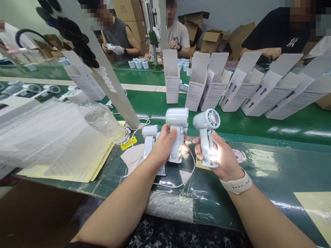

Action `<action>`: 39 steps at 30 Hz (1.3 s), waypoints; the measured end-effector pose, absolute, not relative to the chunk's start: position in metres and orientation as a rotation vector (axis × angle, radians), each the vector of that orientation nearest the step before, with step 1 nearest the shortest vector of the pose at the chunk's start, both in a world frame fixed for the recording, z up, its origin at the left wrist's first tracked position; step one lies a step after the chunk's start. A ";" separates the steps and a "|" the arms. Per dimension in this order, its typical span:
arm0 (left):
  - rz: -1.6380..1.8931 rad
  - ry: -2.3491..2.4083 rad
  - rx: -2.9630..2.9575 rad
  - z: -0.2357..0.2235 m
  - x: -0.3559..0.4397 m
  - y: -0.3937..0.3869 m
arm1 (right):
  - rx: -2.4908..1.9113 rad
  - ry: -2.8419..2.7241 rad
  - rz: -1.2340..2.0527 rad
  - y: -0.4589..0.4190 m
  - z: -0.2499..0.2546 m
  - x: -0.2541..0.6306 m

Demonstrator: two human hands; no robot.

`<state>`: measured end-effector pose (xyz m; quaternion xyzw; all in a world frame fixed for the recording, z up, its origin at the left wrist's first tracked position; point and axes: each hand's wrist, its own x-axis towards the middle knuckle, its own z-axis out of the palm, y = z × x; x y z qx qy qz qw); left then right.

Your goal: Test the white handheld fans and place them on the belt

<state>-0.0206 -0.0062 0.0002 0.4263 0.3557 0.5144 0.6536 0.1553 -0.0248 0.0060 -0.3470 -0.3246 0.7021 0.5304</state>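
My left hand [165, 144] is closed round a pale blue handheld fan [177, 117], its round head upright above my thumb. A second handheld fan [207, 119] is gripped in my right hand [223, 155], its vented face turned toward the right. Bright light glints off both handles. Partly behind my left wrist, another fan [150, 131] lies on the bench near a white cloth-like piece [133, 158]. A thin white cable [192, 168] loops over the bench below the two held fans.
Several open white boxes [198, 82] stand along the green conveyor [155, 103]. A water bottle [100, 120] leans over plastic sheets [51, 134] at left, beside a slanted metal post [121, 96]. Co-workers [121, 34] sit across the line, with cups [138, 64] before them.
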 end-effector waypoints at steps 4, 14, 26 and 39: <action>1.110 0.698 0.962 0.003 -0.025 -0.007 | -0.758 -0.720 1.779 -0.026 0.010 0.153; 1.055 0.542 0.925 0.015 -0.029 -0.011 | -0.784 -0.746 1.687 -0.032 0.017 0.152; 1.057 0.551 0.890 0.005 -0.025 -0.009 | -0.740 -0.812 1.722 -0.035 0.028 0.150; 1.028 0.505 0.806 0.016 -0.024 -0.014 | -0.777 -0.776 1.540 -0.035 0.025 0.156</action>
